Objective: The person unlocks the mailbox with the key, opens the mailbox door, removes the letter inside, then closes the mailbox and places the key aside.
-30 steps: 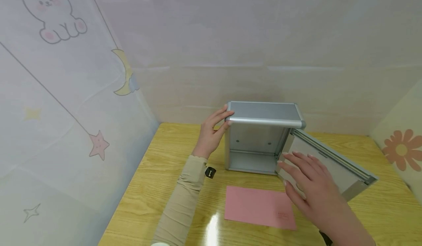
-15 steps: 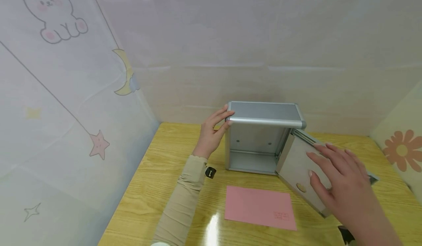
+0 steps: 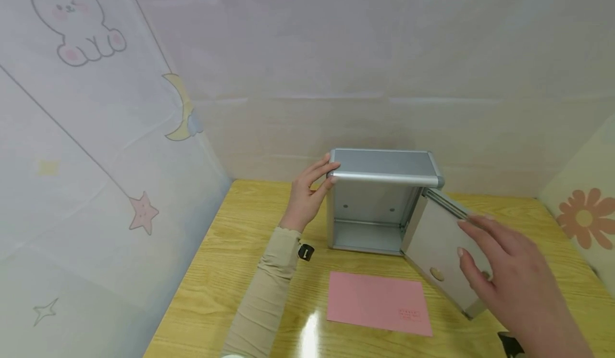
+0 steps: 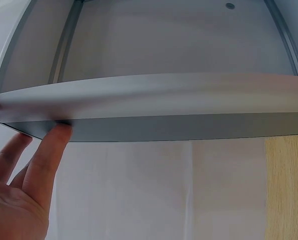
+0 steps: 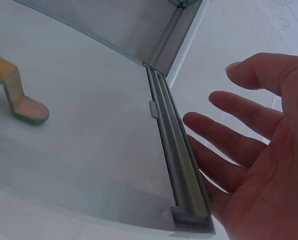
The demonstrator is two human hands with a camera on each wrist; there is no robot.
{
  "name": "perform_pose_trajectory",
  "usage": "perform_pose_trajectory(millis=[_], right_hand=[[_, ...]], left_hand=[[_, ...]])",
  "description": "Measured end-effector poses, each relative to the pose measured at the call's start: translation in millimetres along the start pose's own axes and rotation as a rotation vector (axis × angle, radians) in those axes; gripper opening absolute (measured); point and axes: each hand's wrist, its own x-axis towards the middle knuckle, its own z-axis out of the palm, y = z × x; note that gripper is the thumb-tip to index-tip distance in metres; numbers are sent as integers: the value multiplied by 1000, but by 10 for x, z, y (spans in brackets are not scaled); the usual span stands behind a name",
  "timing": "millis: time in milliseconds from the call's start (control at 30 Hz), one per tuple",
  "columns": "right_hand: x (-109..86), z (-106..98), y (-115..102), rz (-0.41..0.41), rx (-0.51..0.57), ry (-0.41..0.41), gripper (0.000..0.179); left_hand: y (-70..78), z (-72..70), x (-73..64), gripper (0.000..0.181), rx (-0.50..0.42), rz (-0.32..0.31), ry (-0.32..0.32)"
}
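Note:
A small grey metal cabinet stands on the table, its front facing me and its inside bare. My left hand grips the cabinet's top left corner, thumb at the front edge and fingers over the top. In the left wrist view a fingertip presses on the top panel. The hinged door stands swung out to the right. My right hand is at the door's top edge, fingers spread and thumb apart. In the right wrist view its fingers lie beyond that edge, near the rail. A brass-coloured latch sits on the door's inner face.
A flat pink envelope-like paper with small red print lies in front of the cabinet. The wooden table meets a pale cloth backdrop behind and at the sides.
My right hand has moved right, from in front of the door's inner face to its top edge. The door stays swung out. My left hand keeps its hold on the corner.

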Motion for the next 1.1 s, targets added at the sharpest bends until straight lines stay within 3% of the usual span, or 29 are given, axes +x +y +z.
perform_pose_trajectory(millis=[267,533,633,867,967,1100], right_hand=[[-40,-63,-104,45,16,-26,57],[-30,-71,-243,14,33,-33,58],[-25,-60,-293,0,79,-64,50],[-7,55,-440,-47,183,-152,60],[18,119,-498,-57,212,-169,59],[59,193,-548,-45,230,-174,54]], left_hand=[[5,-3,0,36,11,-19,-2],[14,-8,-2,36,9,-4,-1],[20,-10,1,36,9,-1,-1],[20,-16,-6,35,22,-2,1],[113,-28,-18,35,8,3,1],[119,-17,-19,35,-9,-9,-2]])
